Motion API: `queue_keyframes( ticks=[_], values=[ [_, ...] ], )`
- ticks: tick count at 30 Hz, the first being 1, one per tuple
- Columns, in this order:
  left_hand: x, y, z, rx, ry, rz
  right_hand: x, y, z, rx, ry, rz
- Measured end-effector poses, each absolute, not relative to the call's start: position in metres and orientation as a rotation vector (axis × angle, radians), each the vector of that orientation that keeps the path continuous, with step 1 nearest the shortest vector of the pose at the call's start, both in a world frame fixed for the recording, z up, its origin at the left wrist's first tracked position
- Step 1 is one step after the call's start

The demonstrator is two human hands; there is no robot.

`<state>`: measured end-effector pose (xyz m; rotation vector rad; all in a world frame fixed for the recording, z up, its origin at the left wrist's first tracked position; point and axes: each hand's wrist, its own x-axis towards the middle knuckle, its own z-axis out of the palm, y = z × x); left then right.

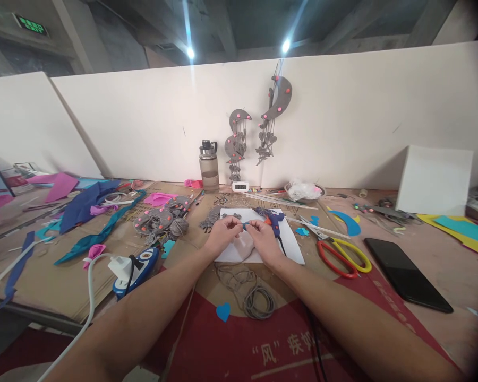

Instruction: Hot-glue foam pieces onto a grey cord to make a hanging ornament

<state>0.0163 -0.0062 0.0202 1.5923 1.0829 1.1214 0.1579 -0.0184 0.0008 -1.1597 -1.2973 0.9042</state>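
Observation:
My left hand [222, 234] and my right hand [266, 239] meet over a white sheet [295, 245] in the middle of the table. Together their fingertips pinch a small blue piece [245, 226]; what it is stays too small to tell. A pale round shape [242, 245] lies under my hands on the sheet. A blue glue gun [274, 218] rests on the sheet just beyond my right hand. A coil of grey cord [252, 292] lies on the table between my forearms, with a blue felt heart [223, 312] beside it.
Red-and-yellow scissors [340, 253] and a black phone [407, 273] lie to the right. A power strip with white plug [133, 267] sits left, near grey felt ornaments [162, 220] and fabric scraps [85, 204]. A water bottle [209, 165], hanging grey mobiles [273, 114] and a white box [434, 180] stand behind.

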Motion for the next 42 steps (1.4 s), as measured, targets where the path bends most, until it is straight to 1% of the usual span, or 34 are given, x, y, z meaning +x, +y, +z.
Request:
queue_keyframes(
  ticks=[15,21,27,42],
  values=[
    [0.017,-0.003,0.016,1.615,1.040,1.145,0.160,-0.021,0.004,-1.159,-1.330,0.898],
    [0.020,-0.007,0.017,1.544,1.000,1.114,0.158,-0.026,0.010,-1.121,-1.301,0.909],
    [0.020,-0.009,0.017,1.409,0.929,1.156,0.158,-0.028,0.010,-1.109,-1.266,0.904],
    [0.020,-0.010,0.018,1.505,1.066,1.290,0.157,-0.030,0.007,-1.105,-1.367,0.848]
  ],
)
